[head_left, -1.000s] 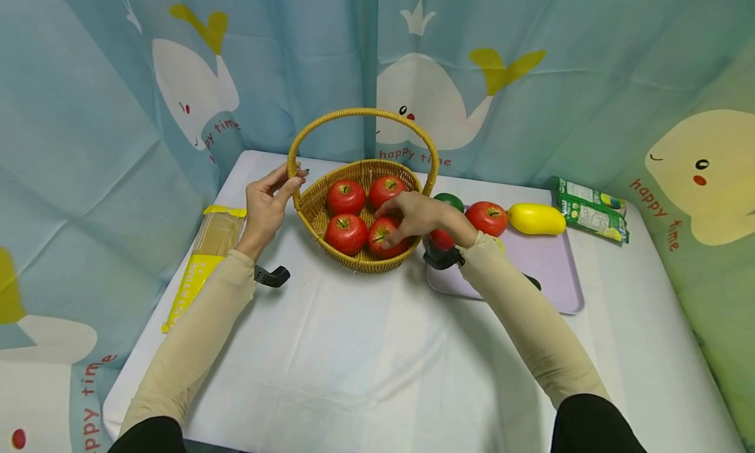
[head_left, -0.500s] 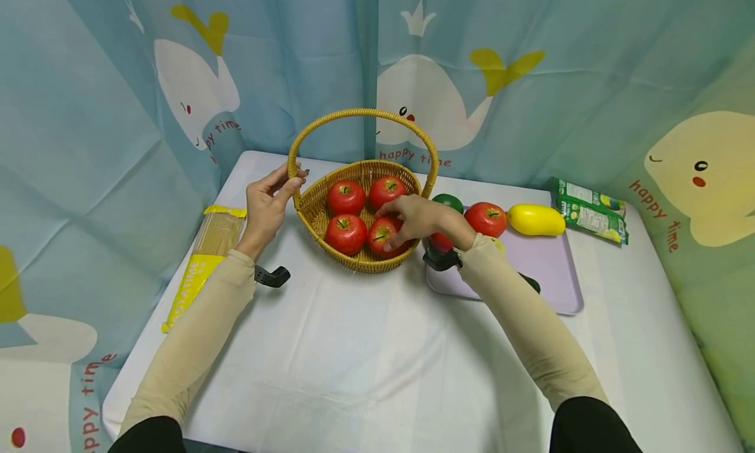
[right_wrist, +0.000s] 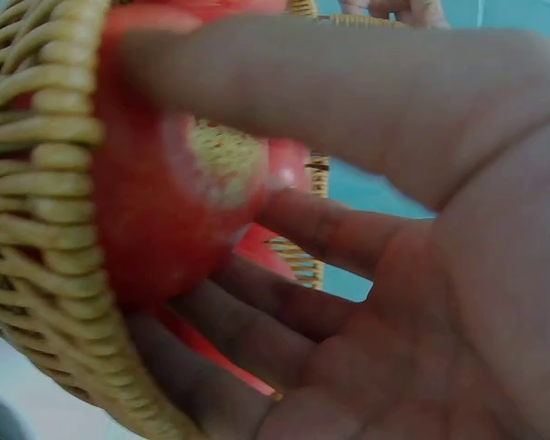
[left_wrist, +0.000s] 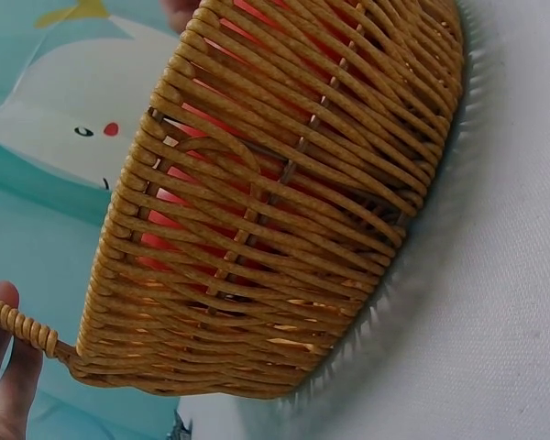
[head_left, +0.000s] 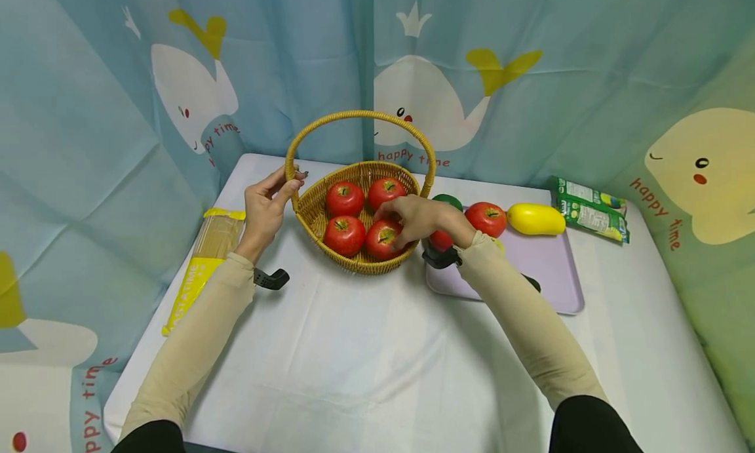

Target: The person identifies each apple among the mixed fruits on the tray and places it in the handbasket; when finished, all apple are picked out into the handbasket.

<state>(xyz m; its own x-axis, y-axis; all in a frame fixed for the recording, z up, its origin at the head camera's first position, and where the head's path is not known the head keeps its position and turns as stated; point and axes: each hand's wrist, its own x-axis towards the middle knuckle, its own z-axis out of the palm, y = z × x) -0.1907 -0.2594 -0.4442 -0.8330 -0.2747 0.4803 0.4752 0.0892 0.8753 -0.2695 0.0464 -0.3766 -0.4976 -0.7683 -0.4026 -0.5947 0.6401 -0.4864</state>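
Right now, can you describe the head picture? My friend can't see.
A person's right hand grips a red apple, one of four in a wicker basket; the left hand pinches the handle. A purple tray sits right, a yellow pasta pack left.

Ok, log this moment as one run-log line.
left hand: holds basket handle | right hand: grips near-right apple | basket: on table, four apples inside | tray: right of basket, with yellow fruit

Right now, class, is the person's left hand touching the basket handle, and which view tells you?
Touching. The head view shows the left hand pinching the basket handle between thumb and fingers, low on its left side.
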